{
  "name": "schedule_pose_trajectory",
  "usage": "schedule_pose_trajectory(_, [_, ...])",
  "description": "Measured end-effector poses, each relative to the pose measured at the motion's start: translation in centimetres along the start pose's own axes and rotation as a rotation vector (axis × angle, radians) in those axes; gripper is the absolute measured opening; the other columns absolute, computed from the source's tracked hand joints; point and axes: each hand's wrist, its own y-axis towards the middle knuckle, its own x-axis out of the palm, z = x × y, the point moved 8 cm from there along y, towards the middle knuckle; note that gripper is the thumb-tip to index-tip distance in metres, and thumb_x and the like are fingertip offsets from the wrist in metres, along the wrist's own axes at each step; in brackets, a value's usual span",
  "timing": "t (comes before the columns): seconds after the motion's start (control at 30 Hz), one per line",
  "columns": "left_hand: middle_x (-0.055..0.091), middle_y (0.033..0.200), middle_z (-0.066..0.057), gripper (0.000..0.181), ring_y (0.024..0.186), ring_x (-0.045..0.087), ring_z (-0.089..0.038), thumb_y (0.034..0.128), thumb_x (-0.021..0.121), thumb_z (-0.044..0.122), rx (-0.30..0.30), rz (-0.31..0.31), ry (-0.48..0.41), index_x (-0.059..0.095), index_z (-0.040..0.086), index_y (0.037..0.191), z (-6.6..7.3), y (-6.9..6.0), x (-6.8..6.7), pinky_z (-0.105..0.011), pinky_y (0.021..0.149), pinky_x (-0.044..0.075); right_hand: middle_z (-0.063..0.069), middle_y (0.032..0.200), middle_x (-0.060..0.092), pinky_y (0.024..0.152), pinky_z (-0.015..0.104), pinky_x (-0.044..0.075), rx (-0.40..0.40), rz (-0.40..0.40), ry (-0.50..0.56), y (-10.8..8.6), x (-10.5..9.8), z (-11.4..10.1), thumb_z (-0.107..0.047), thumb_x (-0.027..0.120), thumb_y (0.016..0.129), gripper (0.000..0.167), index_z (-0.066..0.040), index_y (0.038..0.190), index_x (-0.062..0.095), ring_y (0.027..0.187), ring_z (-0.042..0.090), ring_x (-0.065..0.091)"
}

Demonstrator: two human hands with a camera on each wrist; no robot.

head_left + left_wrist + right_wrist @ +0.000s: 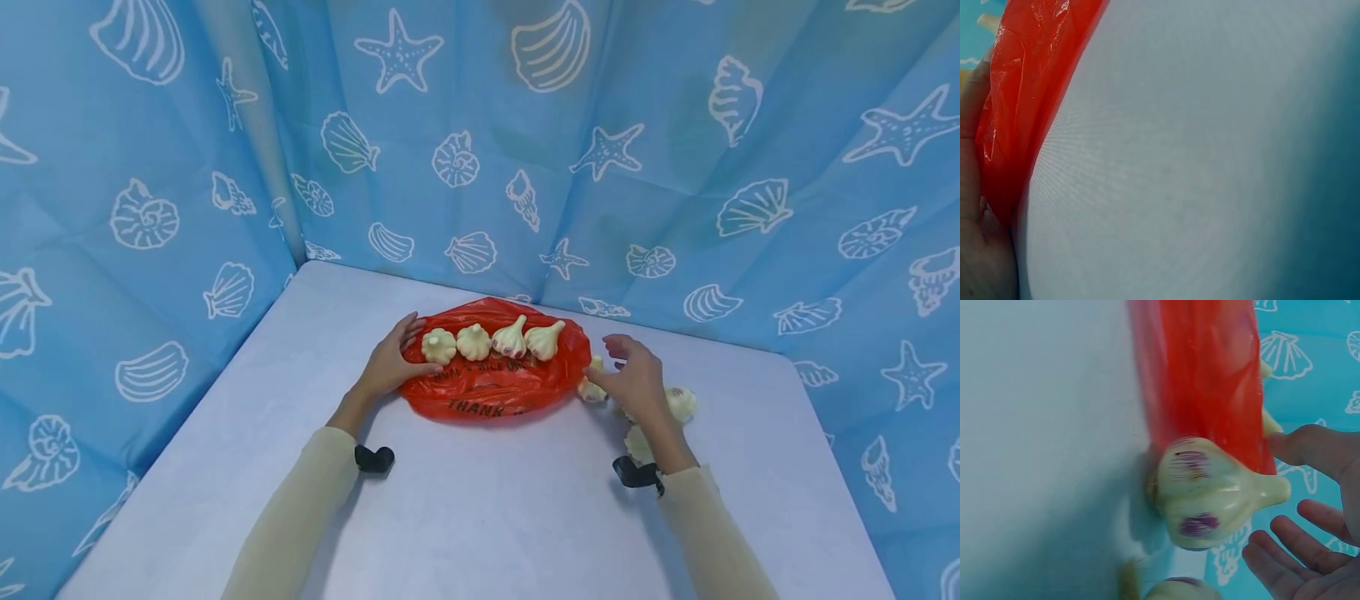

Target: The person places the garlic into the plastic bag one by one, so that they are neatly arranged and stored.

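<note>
In the head view, a red plastic bag [480, 385] is seen lying on the white bench [510, 500], with a row of four garlic bulbs [508, 340] set along it. The bag's left end is spanned by the left hand [386, 360], its thumb and fingers spread apart. Another bulb [592, 390] lies by the bag's right end, beside the right hand [636, 375]; more garlic [681, 404] is partly hidden by the right arm.

In the left wrist view, the bag is shown creased and glossy: thin, limp, light and rather slippery, it would seem, and best gathered by its edge in a full grasp. The left fingers are mostly hidden by it.

In the right wrist view, the fingers are seen apart, with nothing held. The nearby bulb looks smooth, firm and light; it would best be taken around its rounded sides, or pinched at the neck [1272, 489].
</note>
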Motion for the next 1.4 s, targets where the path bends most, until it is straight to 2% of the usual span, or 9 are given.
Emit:
schedule_pose_trajectory(0.13, [0.041,0.151,0.0,0.114,0.138,0.038,-0.021,0.0673,0.086,0.05,0.006,0.0,0.0,0.023,0.015,0.155,-0.1,0.0,-0.1,-0.044,0.109,0.037,0.014,0.137,0.051,0.087,0.046,0.054,0.051,-0.038,-0.009,-0.3,0.6,0.6,-0.028,0.085,0.075,0.075,-0.012,0.138,0.049,0.119,0.035,0.052])
schedule_pose_trajectory(0.3, [0.041,0.151,-0.001,0.115,0.138,0.038,-0.022,0.0666,0.085,0.052,0.013,-0.001,-0.008,0.023,0.014,0.155,-0.3,0.1,-0.1,-0.045,0.109,0.037,0.014,0.139,0.05,0.088,0.048,0.054,0.074,-0.052,-0.025,-0.5,1.1,1.1,-0.03,0.086,0.074,0.077,-0.012,0.139,0.049,0.12,0.036,0.051])
schedule_pose_trajectory(0.63, [0.042,0.149,0.0,0.111,0.138,0.039,-0.02,0.0689,0.087,0.046,0.016,0.003,-0.004,0.023,0.014,0.155,0.3,-0.1,-0.2,-0.042,0.11,0.036,0.014,0.14,0.049,0.089,0.051,0.053,0.076,-0.102,-0.025,-0.8,1.7,2.1,-0.036,0.087,0.071,0.084,-0.011,0.141,0.046,0.122,0.036,0.048])
schedule_pose_trajectory(0.8, [0.041,0.15,-0.001,0.111,0.138,0.038,-0.022,0.0694,0.086,0.046,0.018,-0.003,0.005,0.023,0.014,0.155,0.3,-0.1,-0.2,-0.043,0.11,0.036,0.015,0.135,0.052,0.091,0.05,0.052,0.044,-0.132,-0.048,-0.7,2.2,2.1,-0.035,0.087,0.071,0.086,-0.006,0.141,0.046,0.116,0.034,0.052])
schedule_pose_trajectory(1.03, [0.041,0.15,-0.001,0.113,0.138,0.039,-0.021,0.0677,0.085,0.05,0.009,0.0,0.01,0.023,0.015,0.155,0.2,-0.1,0.0,-0.043,0.109,0.037,0.016,0.132,0.054,0.091,0.05,0.052,0.025,-0.121,-0.081,-0.8,2.3,2.1,-0.032,0.086,0.072,0.083,-0.004,0.139,0.047,0.112,0.033,0.053])
schedule_pose_trajectory(1.4, [0.042,0.15,0.0,0.113,0.138,0.039,-0.02,0.0674,0.086,0.049,-0.01,0.007,0.006,0.024,0.016,0.155,0.1,0.0,0.0,-0.044,0.108,0.038,0.019,0.132,0.053,0.093,0.052,0.05,0.01,-0.121,-0.077,-0.9,2.3,2.1,-0.031,0.085,0.074,0.081,-0.002,0.14,0.046,0.114,0.035,0.052])
